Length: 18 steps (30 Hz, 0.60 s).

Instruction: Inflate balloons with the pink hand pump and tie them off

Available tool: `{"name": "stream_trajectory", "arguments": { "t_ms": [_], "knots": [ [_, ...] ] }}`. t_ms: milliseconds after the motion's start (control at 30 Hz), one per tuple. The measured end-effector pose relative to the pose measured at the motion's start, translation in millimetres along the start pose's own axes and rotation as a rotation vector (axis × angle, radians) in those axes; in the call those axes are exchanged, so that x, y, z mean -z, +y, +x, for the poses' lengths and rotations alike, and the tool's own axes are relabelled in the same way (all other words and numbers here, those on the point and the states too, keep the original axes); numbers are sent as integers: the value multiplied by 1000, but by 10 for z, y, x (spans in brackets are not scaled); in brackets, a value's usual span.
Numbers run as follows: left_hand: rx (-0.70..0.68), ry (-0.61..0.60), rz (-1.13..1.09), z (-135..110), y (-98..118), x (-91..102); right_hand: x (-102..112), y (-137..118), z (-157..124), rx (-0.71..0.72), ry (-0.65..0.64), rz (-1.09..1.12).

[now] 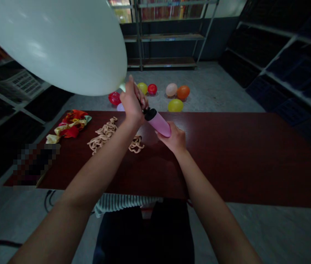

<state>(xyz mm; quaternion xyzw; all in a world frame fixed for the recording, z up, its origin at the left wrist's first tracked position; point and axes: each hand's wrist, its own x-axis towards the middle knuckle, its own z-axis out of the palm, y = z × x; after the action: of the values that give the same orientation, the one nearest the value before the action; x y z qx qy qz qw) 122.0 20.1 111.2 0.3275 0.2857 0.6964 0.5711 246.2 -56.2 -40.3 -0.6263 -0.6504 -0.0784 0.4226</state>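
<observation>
A large white inflated balloon (61, 44) fills the upper left of the head view. Its neck is pinched in the fingers of my left hand (133, 104), close to the black nozzle end of a pink hand balloon pump (159, 124). My right hand (176, 137) is wrapped around the rear of the pump, which points up and to the left above the table. How the balloon's mouth sits on the nozzle is hidden by my left fingers. Uninflated beige long balloons (104, 134) lie in a tangled heap under my left forearm, with a smaller bunch (136, 144) beside it.
Red, yellow and cream crumpled pieces (71, 124) lie at the left of the dark brown table (240, 157). Small inflated balloons, among them an orange balloon (183, 92), rest on the floor beyond the table. A metal shelf (169, 37) stands at the back.
</observation>
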Motion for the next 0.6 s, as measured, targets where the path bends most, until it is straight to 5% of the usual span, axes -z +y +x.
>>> {"name": "stream_trajectory", "arguments": {
  "t_ms": [167, 600],
  "knots": [
    [71, 33, -26, -27, -128, 98, -16, -1, 7, 17, -16, -31],
    [137, 158, -204, -46, 190, 744, -11, -71, -41, 202, -114, -177]
  ]
}}
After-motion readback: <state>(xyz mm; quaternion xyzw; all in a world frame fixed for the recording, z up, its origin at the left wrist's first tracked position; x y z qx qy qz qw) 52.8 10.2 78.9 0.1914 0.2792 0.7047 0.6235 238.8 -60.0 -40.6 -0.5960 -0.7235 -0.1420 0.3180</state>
